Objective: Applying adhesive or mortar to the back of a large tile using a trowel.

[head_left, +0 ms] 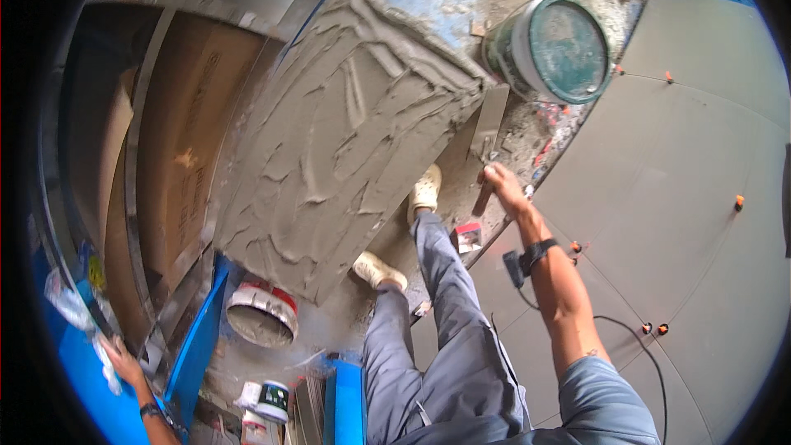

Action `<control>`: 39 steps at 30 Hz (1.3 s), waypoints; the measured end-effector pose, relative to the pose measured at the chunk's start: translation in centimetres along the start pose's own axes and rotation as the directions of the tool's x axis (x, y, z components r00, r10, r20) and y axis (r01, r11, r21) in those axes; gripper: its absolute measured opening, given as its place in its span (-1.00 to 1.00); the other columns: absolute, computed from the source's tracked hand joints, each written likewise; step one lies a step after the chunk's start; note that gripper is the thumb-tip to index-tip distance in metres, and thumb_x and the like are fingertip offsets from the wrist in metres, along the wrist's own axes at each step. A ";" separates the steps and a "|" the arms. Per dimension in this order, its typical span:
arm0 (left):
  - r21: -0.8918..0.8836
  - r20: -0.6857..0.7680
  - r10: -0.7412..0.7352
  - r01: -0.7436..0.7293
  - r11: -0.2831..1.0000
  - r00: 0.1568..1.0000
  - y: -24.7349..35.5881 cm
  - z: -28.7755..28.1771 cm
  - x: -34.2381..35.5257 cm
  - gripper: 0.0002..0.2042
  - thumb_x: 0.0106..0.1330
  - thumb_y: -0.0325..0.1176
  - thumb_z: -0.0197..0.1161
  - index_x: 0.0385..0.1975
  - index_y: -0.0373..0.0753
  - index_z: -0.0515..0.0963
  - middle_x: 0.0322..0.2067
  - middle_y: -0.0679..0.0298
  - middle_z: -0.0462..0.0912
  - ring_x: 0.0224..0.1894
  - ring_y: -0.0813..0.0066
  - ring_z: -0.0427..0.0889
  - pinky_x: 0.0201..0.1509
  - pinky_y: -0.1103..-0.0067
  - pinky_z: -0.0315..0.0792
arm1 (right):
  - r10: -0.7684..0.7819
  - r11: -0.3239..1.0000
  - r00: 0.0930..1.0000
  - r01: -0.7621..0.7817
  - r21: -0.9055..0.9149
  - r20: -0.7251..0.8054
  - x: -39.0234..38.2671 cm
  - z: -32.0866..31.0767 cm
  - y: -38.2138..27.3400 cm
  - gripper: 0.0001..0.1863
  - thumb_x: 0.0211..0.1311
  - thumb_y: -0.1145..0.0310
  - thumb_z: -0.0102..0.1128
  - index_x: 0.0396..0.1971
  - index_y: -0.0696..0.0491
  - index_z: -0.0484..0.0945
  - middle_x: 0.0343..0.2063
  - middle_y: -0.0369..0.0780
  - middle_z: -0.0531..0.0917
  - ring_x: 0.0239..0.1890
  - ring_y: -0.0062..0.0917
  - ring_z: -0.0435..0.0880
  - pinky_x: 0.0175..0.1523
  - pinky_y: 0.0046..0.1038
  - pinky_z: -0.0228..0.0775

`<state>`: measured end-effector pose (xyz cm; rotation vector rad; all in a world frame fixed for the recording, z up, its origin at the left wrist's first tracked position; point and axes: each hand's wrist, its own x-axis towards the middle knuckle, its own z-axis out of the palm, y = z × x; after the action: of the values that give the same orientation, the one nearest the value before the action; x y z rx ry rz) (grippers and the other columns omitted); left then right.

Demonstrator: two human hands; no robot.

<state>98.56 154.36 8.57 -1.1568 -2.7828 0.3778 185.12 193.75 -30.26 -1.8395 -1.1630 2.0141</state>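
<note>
My right hand (508, 189) is closed around the brown handle of a trowel (491, 119). Its flat metal blade points away from me, beside the right corner of a large slab spread with grey mortar (329, 132). Ridges and swirls mark the mortar, which covers nearly the whole slab. At the far lower left, my left hand (124, 363) rests near clear plastic wrapping (70, 305) and a blue surface. Its fingers look stretched out, and I see nothing gripped in them.
A lidded bucket (568, 49) stands beyond the trowel. Grey floor tiles (700, 115) with orange-and-black clips lie to the right. A mortar-smeared bucket (262, 313) sits by the slab's near corner. Cardboard (185, 140) leans in a frame at left. Rubble litters the floor strip.
</note>
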 end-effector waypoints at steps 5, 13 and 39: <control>0.082 -0.057 0.093 -0.088 0.993 0.994 -1.8 -0.2 0.3 -0.34 0.45 0.03 -0.05 0.35 -0.37 0.11 0.29 -0.07 0.26 0.20 0.07 0.45 0.31 0.38 0.21 | 0.336 0.864 0.917 -0.210 -0.458 0.215 -0.3 3.6 1.3 -0.68 0.35 0.15 0.08 -0.33 0.16 0.49 -0.56 -0.17 0.56 -0.37 -0.35 0.63 -0.25 -0.19 0.43; -0.202 -0.124 0.143 -0.166 0.965 0.982 -3.0 1.3 1.6 -0.33 0.42 0.02 0.03 0.34 -0.37 0.11 0.30 -0.08 0.23 0.18 0.06 0.47 0.26 0.42 0.32 | -0.025 0.284 0.905 0.414 -0.865 0.425 -6.7 7.2 10.5 -0.73 0.14 0.22 0.16 -0.31 0.13 0.50 -0.34 -0.01 0.56 -0.15 -0.09 0.56 -0.12 -0.18 0.40; -0.465 -0.111 0.268 -0.288 0.837 0.957 -0.7 0.2 1.9 -0.31 0.34 0.01 0.13 0.34 -0.30 0.15 0.30 -0.05 0.26 0.32 0.04 0.29 0.35 0.39 0.19 | -0.053 0.982 0.999 0.050 -0.180 -0.011 -15.6 20.5 -5.7 -0.60 0.31 0.07 0.08 -0.53 0.12 0.49 -0.63 -0.28 0.51 -0.62 -0.62 0.45 -0.55 -0.48 0.34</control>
<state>96.71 155.21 8.59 -1.6559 -2.7485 -0.3432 167.88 179.63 -16.08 -1.8804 -1.4141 1.9192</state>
